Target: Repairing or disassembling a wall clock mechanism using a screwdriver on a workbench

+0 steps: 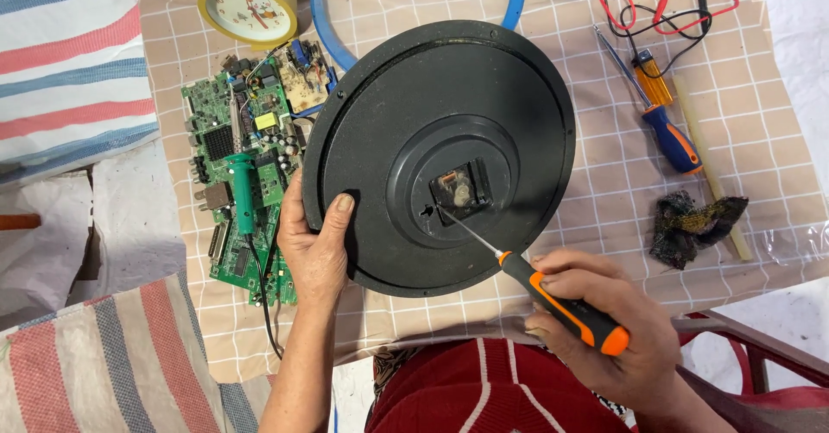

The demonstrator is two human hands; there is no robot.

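Both hands are busy: our left hand (315,247) clamps the black clock back (440,152) (lying face-down on the table), right hand (604,329) closed around the orange screwdriver (553,299); keep its tip steady, seemingly at the centre movement (460,191)

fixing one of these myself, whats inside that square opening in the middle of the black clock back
Inside the square opening of the black clock back sits a small brownish part with a pale centre. The screwdriver tip reaches its lower left corner. Anything deeper is hidden.

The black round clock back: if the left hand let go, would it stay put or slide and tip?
The black round clock back looks like thin moulded plastic, so probably light and stiff. It lies nearly flat, so tipping seems unlikely. The screwdriver pushing sideways could slide it over the cloth without the left hand.
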